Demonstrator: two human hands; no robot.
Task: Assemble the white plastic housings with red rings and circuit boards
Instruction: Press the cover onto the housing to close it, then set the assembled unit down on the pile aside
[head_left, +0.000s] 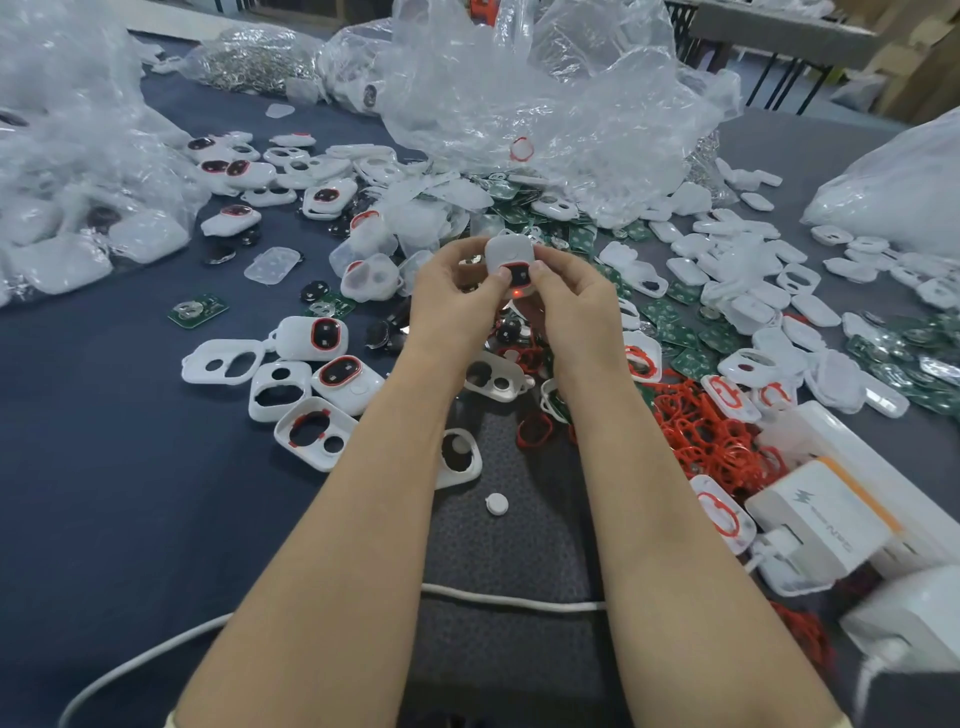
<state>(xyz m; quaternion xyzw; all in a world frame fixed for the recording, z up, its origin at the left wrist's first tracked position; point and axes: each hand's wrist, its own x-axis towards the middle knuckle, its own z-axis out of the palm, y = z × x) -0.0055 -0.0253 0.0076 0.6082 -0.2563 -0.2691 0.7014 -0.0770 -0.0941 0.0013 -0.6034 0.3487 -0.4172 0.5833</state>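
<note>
Our left hand & right hand both pinching one white housing w/ red ring, above desk, red rings pile nearby

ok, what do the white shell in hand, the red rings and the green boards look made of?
White shell, pinched by left hand and right hand: moulded plastic by the look, smooth, faint sheen. Red rings: thin tangled loops, probably rubber or silicone, unsure. Green boards: rigid circuit board, green coating, shiny metal clips.

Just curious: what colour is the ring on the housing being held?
Red; the ring on the housing shows best in head view.
</note>
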